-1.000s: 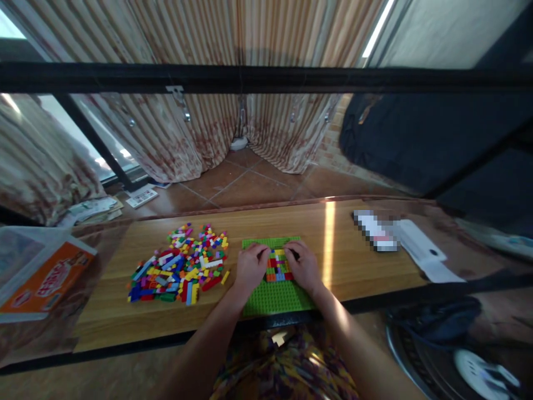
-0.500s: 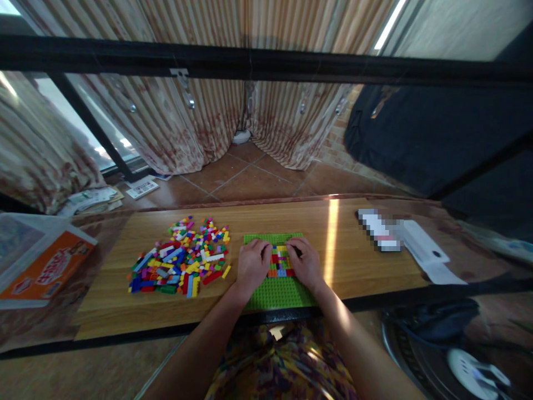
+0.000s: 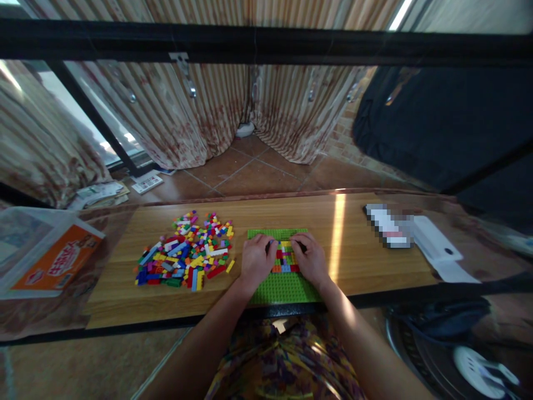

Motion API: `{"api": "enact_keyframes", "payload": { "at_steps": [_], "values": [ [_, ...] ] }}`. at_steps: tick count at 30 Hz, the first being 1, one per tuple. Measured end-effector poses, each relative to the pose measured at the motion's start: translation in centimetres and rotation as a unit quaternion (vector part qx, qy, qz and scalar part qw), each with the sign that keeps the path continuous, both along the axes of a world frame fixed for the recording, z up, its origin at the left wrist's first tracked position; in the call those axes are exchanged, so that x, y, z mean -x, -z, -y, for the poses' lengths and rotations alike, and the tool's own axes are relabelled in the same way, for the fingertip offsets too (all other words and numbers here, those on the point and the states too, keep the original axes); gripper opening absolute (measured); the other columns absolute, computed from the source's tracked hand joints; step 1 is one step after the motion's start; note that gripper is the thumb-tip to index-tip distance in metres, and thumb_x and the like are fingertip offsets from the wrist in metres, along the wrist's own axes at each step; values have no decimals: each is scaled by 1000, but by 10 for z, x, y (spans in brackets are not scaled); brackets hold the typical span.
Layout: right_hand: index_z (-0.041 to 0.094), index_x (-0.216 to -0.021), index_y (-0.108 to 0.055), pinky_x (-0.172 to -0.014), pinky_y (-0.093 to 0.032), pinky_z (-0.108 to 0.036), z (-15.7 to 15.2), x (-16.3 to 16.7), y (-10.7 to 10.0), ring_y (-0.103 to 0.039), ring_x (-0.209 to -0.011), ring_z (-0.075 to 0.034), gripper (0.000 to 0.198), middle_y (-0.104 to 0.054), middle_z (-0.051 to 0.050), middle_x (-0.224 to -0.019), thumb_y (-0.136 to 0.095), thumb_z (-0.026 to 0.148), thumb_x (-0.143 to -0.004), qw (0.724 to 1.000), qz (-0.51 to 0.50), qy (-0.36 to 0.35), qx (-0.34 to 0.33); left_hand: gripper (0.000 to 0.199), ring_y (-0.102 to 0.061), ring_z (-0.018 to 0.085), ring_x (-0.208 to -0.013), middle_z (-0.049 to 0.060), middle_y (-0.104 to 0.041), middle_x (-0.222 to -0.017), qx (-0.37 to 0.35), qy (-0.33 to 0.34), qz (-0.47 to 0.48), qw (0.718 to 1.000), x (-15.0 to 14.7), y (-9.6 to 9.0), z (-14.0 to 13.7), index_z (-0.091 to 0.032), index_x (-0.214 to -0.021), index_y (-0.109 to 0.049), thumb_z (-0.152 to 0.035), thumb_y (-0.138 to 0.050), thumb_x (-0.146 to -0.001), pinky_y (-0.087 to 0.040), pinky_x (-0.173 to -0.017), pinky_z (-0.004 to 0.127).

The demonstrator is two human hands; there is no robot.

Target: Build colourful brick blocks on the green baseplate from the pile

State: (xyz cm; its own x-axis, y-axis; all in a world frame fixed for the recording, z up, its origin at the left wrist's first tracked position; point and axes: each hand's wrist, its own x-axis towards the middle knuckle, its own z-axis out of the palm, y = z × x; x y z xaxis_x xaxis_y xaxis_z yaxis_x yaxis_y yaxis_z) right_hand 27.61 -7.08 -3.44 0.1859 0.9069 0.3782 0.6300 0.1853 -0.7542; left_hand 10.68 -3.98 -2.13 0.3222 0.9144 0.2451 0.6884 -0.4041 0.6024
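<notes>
A green studded baseplate (image 3: 283, 290) lies on the table in front of me. On its middle sits a patch of coloured building bricks (image 3: 285, 261), with yellow, red, blue, orange and light blue among them. My left hand (image 3: 258, 258) is closed in a pinch at the patch's left side, by a small blue piece. At the right side my right hand (image 3: 310, 258) has thumb and fingers curled closed on the patch's upper edge. Both hands hide the sides of the brick patch, and their fingertips are partly out of sight.
Left of the baseplate spreads a loose pile of bricks (image 3: 183, 261). A clear plastic box (image 3: 25, 222) with an orange label stands at the far left. To the right lie a pixelated phone-like object (image 3: 387, 225) and a white object (image 3: 435, 241). A dark bar (image 3: 258, 44) crosses above.
The view has shifted slightly, so the whole scene sits a little higher and further right. Both hands stay at the brick patch, with hardly any movement against the baseplate.
</notes>
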Motion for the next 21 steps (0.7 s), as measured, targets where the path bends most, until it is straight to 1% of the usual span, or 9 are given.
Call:
{"api": "enact_keyframes", "payload": {
  "at_steps": [8, 16, 21],
  "values": [
    [21, -89, -70, -87, -52, -38, 0, 1, -2, -65, -93, -22, 21, -69, -9, -98, -51, 29, -92, 1000, 7, 6, 1, 23, -63, 18, -91, 4, -69, -93, -6, 1, -4, 1000, -1, -2, 0, -20, -91, -67, -30, -47, -98, -42, -84, 32],
    [21, -90, -71, -87, -52, -39, 0, 1, -1, -65, -93, -22, 23, -69, -9, -98, -50, 31, -92, 1000, 2, 3, 1, 21, -63, 19, -87, 4, -69, -90, -13, -19, 11, 1000, -1, 4, 0, -19, -92, -65, -32, -51, -96, -43, -81, 33],
    [21, -90, -71, -88, -52, -38, 0, 0, 0, -65, -94, -22, 23, -69, -9, -98, -50, 31, -92, 1000, 4, 3, 2, 19, -63, 20, -87, 4, -69, -90, -16, -20, 9, 1000, -1, 4, 0, -19, -91, -65, -32, -51, -96, -43, -81, 33]
  ]
}}
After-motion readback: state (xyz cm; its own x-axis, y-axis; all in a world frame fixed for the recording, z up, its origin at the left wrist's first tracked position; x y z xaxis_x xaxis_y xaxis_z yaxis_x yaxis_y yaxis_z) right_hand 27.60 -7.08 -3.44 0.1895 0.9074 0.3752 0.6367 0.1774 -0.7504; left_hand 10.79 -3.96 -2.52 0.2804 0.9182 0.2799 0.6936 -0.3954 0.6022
